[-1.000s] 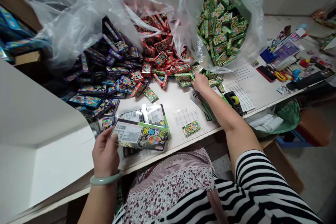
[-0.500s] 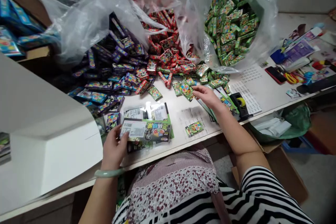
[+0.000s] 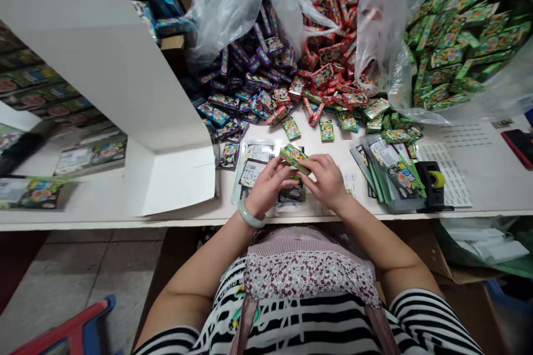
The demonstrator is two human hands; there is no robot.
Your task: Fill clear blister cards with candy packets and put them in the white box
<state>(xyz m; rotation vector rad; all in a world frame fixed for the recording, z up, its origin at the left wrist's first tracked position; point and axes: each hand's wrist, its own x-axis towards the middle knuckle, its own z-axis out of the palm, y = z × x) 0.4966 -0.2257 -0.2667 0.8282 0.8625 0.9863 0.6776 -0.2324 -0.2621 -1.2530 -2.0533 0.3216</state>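
Observation:
Between my two hands, a small green box (image 3: 295,157) with a colourful print is held tilted above the table. My right hand (image 3: 327,182) pinches its right end. At its left end, the fingers of my left hand (image 3: 267,186) are closed against it. Below the hands lies a clear plastic package (image 3: 241,177) with printed labels, partly hidden by them. Two loose green boxes, one nearer (image 3: 291,128) and one further right (image 3: 327,130), lie just beyond.
Purple boxes (image 3: 254,75), red boxes (image 3: 333,75) and a bag of green boxes (image 3: 458,50) line the back. At the right are flat green-and-black packages (image 3: 393,169) and a tape dispenser (image 3: 431,186). A white carton (image 3: 179,177) stands left.
The view has swung left. My left hand has let go of the flat printed package and joined my right hand, which has brought a green box to the middle.

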